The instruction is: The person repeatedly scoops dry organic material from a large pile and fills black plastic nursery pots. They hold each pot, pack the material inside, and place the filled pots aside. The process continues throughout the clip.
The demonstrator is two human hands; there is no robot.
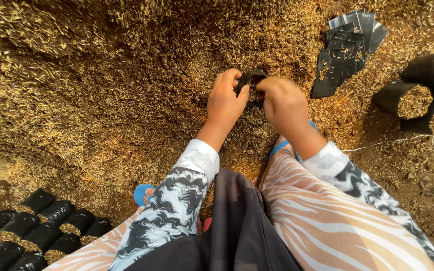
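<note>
Crouching over the heap of rice husks [126,75], the person has both hands pinched on one small black bag [249,78]. It sits between the hands and just past the fingertips, pressed into the husks. The left hand [227,103] grips its near rim with curled fingers; the right hand [283,103] closes over the other side. Neither is nearer. Flat empty bags [347,50] lie off right, filled bags [31,231] near left.
</note>
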